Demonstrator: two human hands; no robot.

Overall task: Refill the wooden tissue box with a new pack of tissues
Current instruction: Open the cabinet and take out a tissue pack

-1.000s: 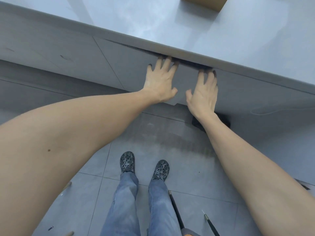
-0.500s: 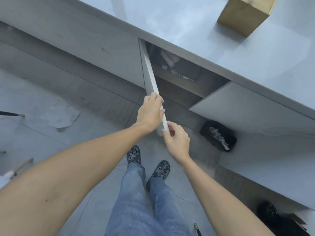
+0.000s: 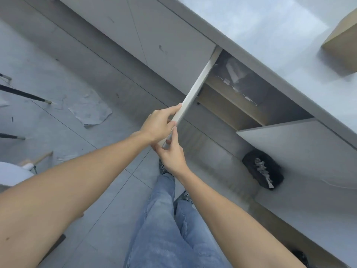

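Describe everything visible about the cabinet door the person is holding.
The cabinet door is a flat grey panel with a pale edge, seen almost edge-on. It is swung well open from the cabinet under the countertop, hinged at its far end, exposing a dim compartment with a wood-toned shelf. The left hand grips its free end, fingers curled over the edge; the right hand touches the same end from below. No handle is visible.

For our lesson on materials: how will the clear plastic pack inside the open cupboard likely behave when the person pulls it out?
The plastic pack looks crinkled and glossy, so probably soft, floppy and a bit slippery. It seems loosely filled, so likely light. Its contents are too blurred to identify.
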